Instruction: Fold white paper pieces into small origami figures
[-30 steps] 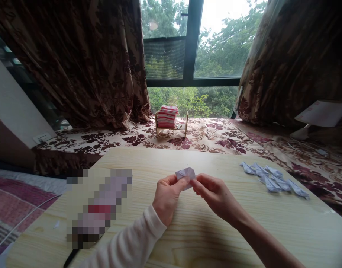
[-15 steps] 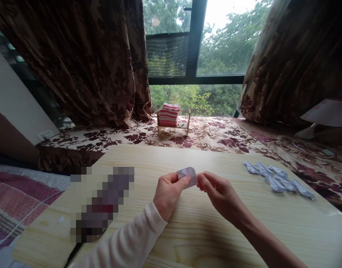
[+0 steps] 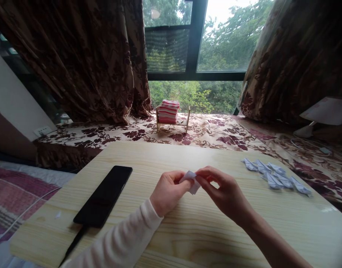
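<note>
A small folded piece of white paper (image 3: 193, 189) is held above the wooden table (image 3: 160, 156), between my two hands. My left hand (image 3: 171, 191), in a white sleeve, pinches it from the left with thumb and fingers. From the right, my right hand (image 3: 222, 190) grips its upper right edge between thumb and fingertips. My fingers cover part of the paper, so its full fold is hidden. Several folded white paper pieces (image 3: 273, 180) with pointed ends lie grouped at the table's right side.
A black phone (image 3: 104, 197) with a cable lies at the left of the table, near a tiny paper scrap (image 3: 58, 214). Beyond the table, a small rack (image 3: 187, 119) holds striped red and white cloths (image 3: 168, 111). A lamp (image 3: 324, 111) stands at the right.
My right hand has moved in and its fingers now grip the paper's upper edge. The paper has turned and tilted in my left hand. The view has shifted slightly.
</note>
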Demonstrator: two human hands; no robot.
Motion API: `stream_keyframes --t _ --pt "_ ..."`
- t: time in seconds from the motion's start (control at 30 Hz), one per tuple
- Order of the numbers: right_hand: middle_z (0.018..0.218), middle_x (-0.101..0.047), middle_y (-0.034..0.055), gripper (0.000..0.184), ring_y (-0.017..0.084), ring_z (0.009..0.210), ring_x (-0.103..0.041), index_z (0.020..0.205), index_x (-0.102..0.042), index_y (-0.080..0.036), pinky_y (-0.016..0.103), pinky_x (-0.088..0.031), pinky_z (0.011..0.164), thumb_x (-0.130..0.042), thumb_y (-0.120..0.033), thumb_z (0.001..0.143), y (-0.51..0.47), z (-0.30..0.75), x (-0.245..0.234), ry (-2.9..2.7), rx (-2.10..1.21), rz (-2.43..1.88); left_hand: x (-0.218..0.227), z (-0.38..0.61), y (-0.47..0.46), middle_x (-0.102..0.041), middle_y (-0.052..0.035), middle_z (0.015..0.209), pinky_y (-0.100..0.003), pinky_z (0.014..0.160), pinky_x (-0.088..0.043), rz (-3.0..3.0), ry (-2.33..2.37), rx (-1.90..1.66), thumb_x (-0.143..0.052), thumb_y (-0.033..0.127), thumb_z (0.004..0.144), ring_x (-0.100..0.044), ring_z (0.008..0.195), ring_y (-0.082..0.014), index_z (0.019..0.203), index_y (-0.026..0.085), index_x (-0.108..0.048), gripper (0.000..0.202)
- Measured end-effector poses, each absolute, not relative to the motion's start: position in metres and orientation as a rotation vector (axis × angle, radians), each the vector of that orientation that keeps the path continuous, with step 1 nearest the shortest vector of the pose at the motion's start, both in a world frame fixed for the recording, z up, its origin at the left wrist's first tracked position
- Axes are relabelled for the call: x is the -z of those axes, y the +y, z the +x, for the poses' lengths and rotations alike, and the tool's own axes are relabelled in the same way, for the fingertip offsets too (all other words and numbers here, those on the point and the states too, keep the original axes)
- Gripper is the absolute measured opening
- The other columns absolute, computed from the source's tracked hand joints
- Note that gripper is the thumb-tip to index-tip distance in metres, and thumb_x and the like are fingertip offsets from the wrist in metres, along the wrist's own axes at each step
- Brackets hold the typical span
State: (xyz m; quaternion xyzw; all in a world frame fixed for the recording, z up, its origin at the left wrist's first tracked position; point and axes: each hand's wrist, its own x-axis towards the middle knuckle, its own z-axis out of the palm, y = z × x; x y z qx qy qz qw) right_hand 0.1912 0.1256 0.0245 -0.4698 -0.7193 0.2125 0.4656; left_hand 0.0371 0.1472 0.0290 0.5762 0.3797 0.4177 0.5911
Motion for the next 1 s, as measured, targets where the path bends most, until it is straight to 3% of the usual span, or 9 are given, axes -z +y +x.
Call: stream_keyframes --t 0.17,0.3,0.43,0.53,0.63,0.8,1.0 --pt "0.072 -0.067 0.002 0.015 0.016 0.064 -0.059 0.079 -0.065 -0.02 0.028 -0.048 0.062 -0.056 -0.031 0.085 0.127 0.191 -0.016 -1.709 -0.576 -1.262 -0.041 0.012 0.145 -0.073 -0.0085 0.081 -0.03 0.071 -0.049 1.531 0.983 -0.91 -0.057 0.025 0.077 -0.065 0.075 -0.0207 0.086 0.013 -0.075 0.024" --pt "0.071 -0.068 0.0015 0.017 0.016 0.063 -0.06 0.078 -0.067 -0.021 0.028 -0.047 0.061 -0.057 -0.033 0.083 0.128 0.196 -0.012 -1.701 -0.551 -1.313 -0.051 -0.054 0.133 -0.071 -0.0075 0.102 -0.036 0.093 -0.044 2.038 1.433 -0.979 -0.049 0.021 0.08 -0.061 0.101 -0.024 0.093 0.019 -0.072 0.027" --pt "0.07 -0.069 0.002 0.018 0.018 0.063 -0.062 0.076 -0.068 -0.022 0.029 -0.048 0.061 -0.059 -0.037 0.08 0.128 0.198 -0.014 -1.664 -0.556 -1.33 -0.047 -0.119 0.119 -0.069 -0.0098 0.105 -0.044 0.093 -0.043 2.305 1.877 -0.826 -0.039 0.017 0.081 -0.06 0.101 -0.0261 0.112 0.016 -0.064 0.039" --pt "0.071 -0.07 0.0032 0.019 0.019 0.064 -0.064 0.076 -0.068 -0.022 0.029 -0.049 0.061 -0.061 -0.039 0.078 0.128 0.198 -0.014 -1.618 -0.587 -1.333 -0.039 -0.141 0.112 -0.069 -0.0093 0.101 -0.044 0.092 -0.043 2.35 2.032 -0.628 -0.037 0.013 0.079 -0.061 0.098 -0.0255 0.118 0.015 -0.06 0.045" --pt "0.074 -0.072 0.0049 0.023 0.021 0.067 -0.065 0.078 -0.069 -0.022 0.03 -0.051 0.062 -0.063 -0.043 0.076 0.129 0.2 -0.011 -1.565 -0.618 -1.338 -0.038 -0.144 0.109 -0.07 -0.008 0.099 -0.042 0.09 -0.044 2.362 2.049 -0.594 -0.038 0.011 0.079 -0.061 0.097 -0.0242 0.117 0.016 -0.06 0.044" --pt "0.077 -0.074 0.0065 0.03 0.022 0.067 -0.066 0.081 -0.071 -0.021 0.031 -0.052 0.061 -0.068 -0.049 0.07 0.132 0.205 -0.006 -1.441 -0.679 -1.363 -0.057 -0.133 0.112 -0.069 -0.0088 0.104 -0.041 0.094 -0.044 2.339 2.03 -0.89 -0.038 0.011 0.081 -0.059 0.101 -0.0236 0.113 0.015 -0.062 0.04" --pt "0.058 -0.066 0.0027 0.032 0.018 0.053 -0.058 0.073 -0.073 -0.022 0.028 -0.048 0.05 -0.075 -0.051 0.06 0.135 0.206 -0.017 -1.256 -0.803 -1.334 -0.069 -0.058 0.13 -0.068 -0.0089 0.111 -0.037 0.098 -0.041 2.029 1.502 -1.142 -0.054 0.017 0.076 -0.058 0.105 -0.0235 0.107 0.017 -0.067 0.034"
